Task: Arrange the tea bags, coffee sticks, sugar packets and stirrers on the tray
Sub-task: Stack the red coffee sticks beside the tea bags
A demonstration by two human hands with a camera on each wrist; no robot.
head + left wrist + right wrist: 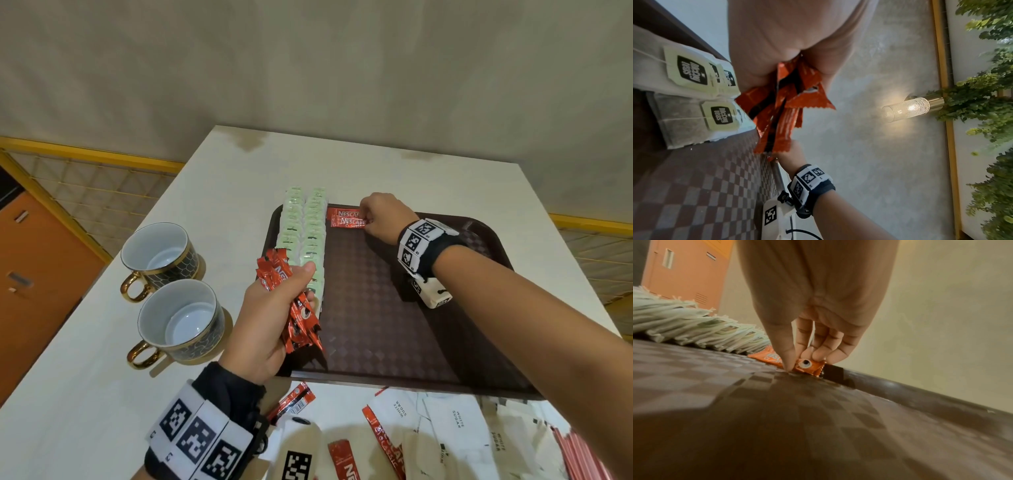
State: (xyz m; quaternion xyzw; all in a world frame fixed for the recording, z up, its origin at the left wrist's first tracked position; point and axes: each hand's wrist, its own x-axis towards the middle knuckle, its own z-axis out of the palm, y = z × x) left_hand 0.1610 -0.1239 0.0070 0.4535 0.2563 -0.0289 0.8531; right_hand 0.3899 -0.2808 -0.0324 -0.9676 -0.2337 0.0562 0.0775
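A dark brown checkered tray lies on the white table. Two rows of pale green tea bags run along its left side; in the left wrist view the tea bags show their labels. My left hand grips a bundle of red coffee sticks over the tray's left edge; the same coffee sticks fan out below the palm. My right hand pinches the end of a red coffee stick lying at the tray's far side beside the tea bags. Up close, its fingertips press that coffee stick onto the tray.
Two empty cups with gold handles stand left of the tray. On the table in front of the tray lie white sugar packets, loose coffee sticks and red stirrers at the lower right. An orange cabinet stands on the left.
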